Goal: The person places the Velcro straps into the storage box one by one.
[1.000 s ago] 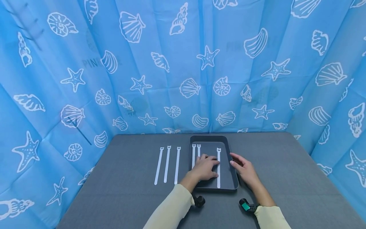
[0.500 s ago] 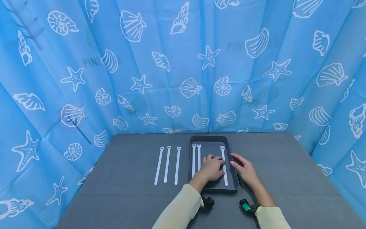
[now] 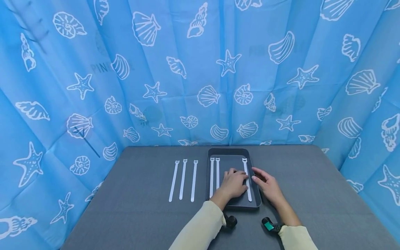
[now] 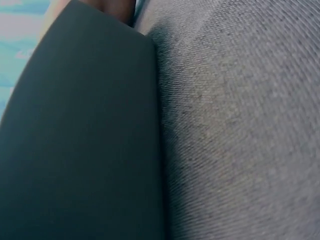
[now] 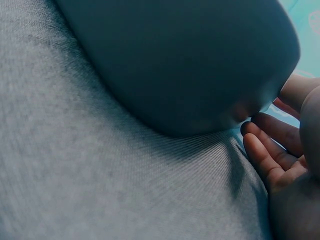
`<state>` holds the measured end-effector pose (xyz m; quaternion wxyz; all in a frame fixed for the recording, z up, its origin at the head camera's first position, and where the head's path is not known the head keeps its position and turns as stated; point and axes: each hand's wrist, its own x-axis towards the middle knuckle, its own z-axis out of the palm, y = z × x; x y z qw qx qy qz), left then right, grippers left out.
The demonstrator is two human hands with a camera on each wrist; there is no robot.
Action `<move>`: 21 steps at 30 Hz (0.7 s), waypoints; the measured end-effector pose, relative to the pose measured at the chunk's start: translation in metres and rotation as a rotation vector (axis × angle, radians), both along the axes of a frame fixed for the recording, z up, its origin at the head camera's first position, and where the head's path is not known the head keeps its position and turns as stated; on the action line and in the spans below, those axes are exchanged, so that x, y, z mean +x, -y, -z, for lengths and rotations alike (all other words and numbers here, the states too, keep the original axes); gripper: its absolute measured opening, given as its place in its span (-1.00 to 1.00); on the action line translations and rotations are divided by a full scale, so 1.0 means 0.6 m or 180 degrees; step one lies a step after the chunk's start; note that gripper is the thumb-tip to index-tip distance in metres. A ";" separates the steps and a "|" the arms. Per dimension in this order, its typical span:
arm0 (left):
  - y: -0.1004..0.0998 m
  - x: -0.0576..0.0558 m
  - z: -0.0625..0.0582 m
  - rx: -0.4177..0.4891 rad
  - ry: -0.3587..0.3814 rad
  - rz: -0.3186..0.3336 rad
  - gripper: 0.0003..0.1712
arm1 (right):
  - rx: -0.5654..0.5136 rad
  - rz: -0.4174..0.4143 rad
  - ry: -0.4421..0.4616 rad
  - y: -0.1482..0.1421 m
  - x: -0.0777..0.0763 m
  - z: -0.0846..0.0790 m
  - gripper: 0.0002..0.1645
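In the head view, a dark grey tray (image 3: 232,207) holds several white cable straps, each with a slotted head. My left hand (image 3: 233,184) reaches over its near-left part. Its fingertips and thumb, spread apart, touch the rightmost strap (image 3: 245,165), which lies slightly slanted near the right wall. Two more straps, a left one (image 3: 211,173) and its neighbour (image 3: 217,166), lie parallel at the tray's left, partly behind that hand. My right hand (image 3: 268,185) is at the tray's right wall, fingers extended; the right wrist view shows its fingertips (image 5: 255,145) against or close beside the wall.
Three white straps lie left of the tray on the grey tabletop: a left strap (image 3: 173,181), a middle strap (image 3: 183,178) and a right strap (image 3: 194,180). A blue shell-patterned curtain (image 3: 200,69) hangs behind and at both sides. The tray's wall (image 4: 85,125) fills much of the left wrist view.
My left hand has moved right, and the strap under its fingers has slid right with it and tilted slightly. The right hand stays at the tray's wall.
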<state>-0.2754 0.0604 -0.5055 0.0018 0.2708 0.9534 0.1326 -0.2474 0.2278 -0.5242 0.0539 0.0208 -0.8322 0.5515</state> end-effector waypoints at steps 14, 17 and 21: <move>0.004 -0.003 0.004 -0.0031 -0.0042 0.0130 -0.50 | -0.0022 -0.0017 -0.0008 0.002 0.002 -0.004 -0.44; 0.006 -0.002 0.004 -0.0047 -0.0018 0.0177 -0.49 | -0.0006 -0.0020 -0.0010 0.002 0.002 -0.004 -0.44; 0.009 -0.001 0.003 -0.0039 0.0003 0.0220 -0.47 | 0.0021 -0.0004 -0.0024 0.002 0.003 -0.003 -0.44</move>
